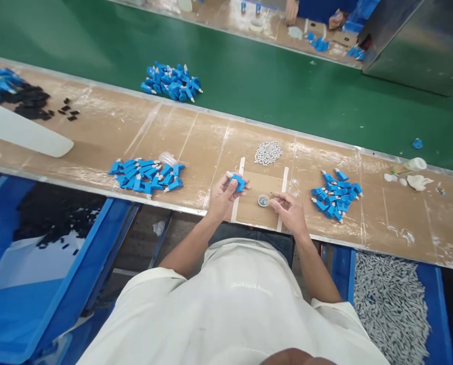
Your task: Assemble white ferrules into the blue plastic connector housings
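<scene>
My left hand (222, 195) is closed around a small blue plastic part (237, 182) with a white tip, held above the bench. Beside a small round cup (263, 201), my right hand (290, 210) has its fingers pinched together. A thin dark tip seems to stick out of that pinch, too small to name. Grey liquid or grease appears to lie in the cup. Behind the hands is a pile of small light-grey pieces (268, 153). Similar blue parts lie in one heap (148, 176) to the left and another heap (336, 194) to the right.
Beyond the brown bench (196, 137) runs a green conveyor belt (249, 76) carrying a blue heap (172, 81). Blue bins below hold black pieces (55, 213) and grey pieces (391, 304). A small bottle (416, 163) lies at right. A co-worker's hand (291, 11) shows across the belt.
</scene>
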### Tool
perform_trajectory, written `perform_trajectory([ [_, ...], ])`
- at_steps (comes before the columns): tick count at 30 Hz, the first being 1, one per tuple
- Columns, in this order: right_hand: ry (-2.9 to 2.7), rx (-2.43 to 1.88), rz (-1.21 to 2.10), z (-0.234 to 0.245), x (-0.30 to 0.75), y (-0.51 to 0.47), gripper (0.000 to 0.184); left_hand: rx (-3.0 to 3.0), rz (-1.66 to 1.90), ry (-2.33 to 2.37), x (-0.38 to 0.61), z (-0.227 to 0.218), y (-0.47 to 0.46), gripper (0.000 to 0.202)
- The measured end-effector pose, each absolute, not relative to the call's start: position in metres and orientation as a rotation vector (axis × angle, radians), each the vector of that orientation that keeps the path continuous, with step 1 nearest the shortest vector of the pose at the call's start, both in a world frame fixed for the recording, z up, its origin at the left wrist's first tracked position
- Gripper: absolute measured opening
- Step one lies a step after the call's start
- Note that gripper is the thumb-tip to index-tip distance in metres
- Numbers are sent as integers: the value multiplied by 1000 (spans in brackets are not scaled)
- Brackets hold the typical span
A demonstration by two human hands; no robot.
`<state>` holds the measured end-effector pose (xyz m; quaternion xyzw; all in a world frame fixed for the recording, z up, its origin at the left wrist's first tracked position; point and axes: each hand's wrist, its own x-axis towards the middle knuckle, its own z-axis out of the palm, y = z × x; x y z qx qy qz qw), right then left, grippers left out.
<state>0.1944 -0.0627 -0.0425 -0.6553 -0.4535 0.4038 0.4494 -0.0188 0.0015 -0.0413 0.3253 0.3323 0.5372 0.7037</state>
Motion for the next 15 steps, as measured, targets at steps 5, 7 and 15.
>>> perform_trajectory([
  [5, -1110, -1632, 1006, -52, 187, -54, 39, 643, 1109, 767, -20, -58, 4, 55],
  [7, -1150, -1622, 968, -50, 186, -52, 34, 625, 1083, 773, -19, -62, 5, 56],
  [15, -1339, -1656, 861, -41, 185, -52, 30, 596, 1072, 757, -20, -63, 5, 54],
])
